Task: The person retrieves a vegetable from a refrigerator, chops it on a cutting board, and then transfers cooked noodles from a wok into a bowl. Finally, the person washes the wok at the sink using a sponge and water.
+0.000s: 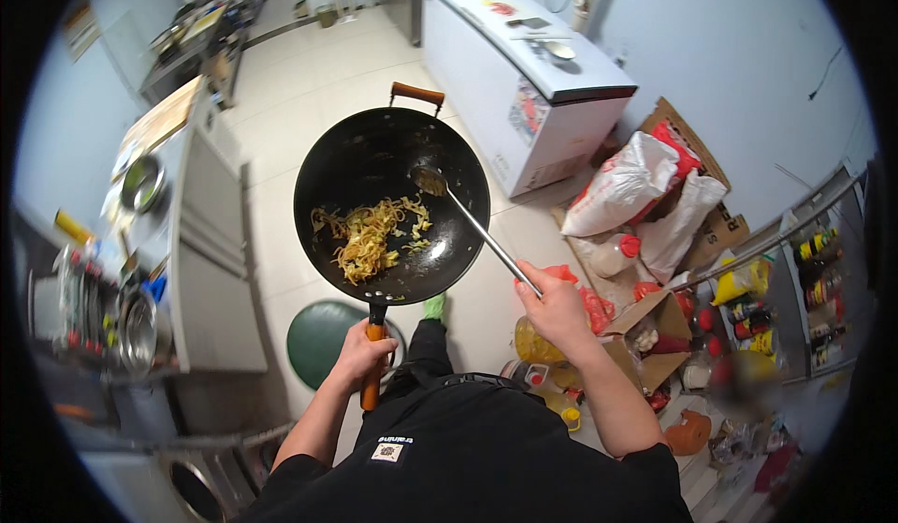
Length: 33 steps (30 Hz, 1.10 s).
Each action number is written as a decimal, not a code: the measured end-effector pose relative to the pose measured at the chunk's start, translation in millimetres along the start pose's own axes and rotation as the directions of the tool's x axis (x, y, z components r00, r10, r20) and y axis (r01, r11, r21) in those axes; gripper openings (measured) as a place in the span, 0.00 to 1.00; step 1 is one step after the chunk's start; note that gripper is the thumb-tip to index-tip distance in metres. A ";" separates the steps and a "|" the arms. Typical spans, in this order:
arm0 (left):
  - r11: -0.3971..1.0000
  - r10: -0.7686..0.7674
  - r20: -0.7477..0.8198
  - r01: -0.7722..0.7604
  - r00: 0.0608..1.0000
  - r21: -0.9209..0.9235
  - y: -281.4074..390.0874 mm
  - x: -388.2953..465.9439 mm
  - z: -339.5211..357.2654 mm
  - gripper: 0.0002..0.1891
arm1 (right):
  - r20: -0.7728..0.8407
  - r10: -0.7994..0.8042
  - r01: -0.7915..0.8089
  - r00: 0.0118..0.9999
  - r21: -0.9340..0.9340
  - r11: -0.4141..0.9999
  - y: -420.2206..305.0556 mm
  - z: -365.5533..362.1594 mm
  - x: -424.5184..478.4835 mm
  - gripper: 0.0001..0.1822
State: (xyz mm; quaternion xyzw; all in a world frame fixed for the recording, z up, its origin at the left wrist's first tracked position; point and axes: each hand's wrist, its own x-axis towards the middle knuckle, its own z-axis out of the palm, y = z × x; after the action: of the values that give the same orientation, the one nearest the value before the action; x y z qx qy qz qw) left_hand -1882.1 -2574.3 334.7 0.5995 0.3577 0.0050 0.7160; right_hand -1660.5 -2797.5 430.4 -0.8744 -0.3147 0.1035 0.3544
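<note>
My left hand (366, 356) grips the orange-brown wooden handle of a black wok (365, 144), which is held up over the floor. Fried noodles with pale shredded vegetable (368, 239) lie in its lower left part, with a few strands to the right. In my right hand (554, 305) is the metal shaft of a ladle (484, 232); its bowl rests at or just above the wok's upper right inner wall and seems to hold some food. A second wooden grip (418, 93) sits on the wok's far rim.
A green round stool (326, 344) stands below the wok. At the left is a counter (210, 242) with metal bowls. Beyond on the right stands a white chest freezer (484, 95) with a bowl on top. Sacks (621, 183), oil bottles and an open cardboard box (656, 354) crowd the right-hand floor.
</note>
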 end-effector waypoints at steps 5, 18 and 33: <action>0.993 -0.027 0.226 0.000 0.974 0.119 84.0 143.0 32.3 0.12 | -0.001 0.062 -0.062 0.998 -0.018 0.998 45.1 -24.5 89.0 0.20; 0.953 -0.064 0.467 -0.085 0.882 0.291 275.8 388.1 109.7 0.12 | -0.299 -0.121 0.072 0.947 -0.168 0.983 85.7 -110.0 363.2 0.19; 0.905 0.070 0.274 -0.177 0.959 0.387 439.4 621.9 214.9 0.12 | -0.355 -0.189 0.076 0.915 -0.310 0.948 219.2 -224.4 581.4 0.21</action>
State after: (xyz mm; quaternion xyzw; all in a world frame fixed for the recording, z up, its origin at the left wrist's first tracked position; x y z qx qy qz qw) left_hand -1122.7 -2363.3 404.2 0.7526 0.2174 -0.1007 0.6133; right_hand -1011.5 -2680.0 468.0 -0.8965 -0.3109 -0.1397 0.2830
